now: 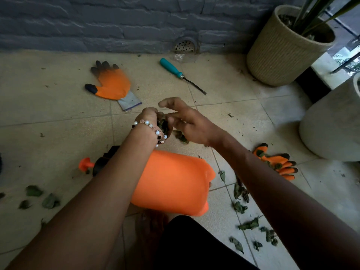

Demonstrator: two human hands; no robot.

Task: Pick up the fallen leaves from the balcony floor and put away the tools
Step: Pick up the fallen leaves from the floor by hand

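A dark grey brick wall [97, 22] fills the top of the frame, with a round perforated drain cover [184, 45] at its foot, top centre. At upper right stands a ribbed beige planter [276, 55] (long green blades rise from it). A pale rounded pot [331, 129] sits at the right edge.

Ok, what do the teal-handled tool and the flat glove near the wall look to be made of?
Teal-handled tool: smooth teal handle, likely plastic, with a bright metal collar and a thin dark shaft, probably steel. Flat glove: matte orange palm with black fingertips, apparently a rubbery coating, on a grey knit cuff with visible fabric texture.
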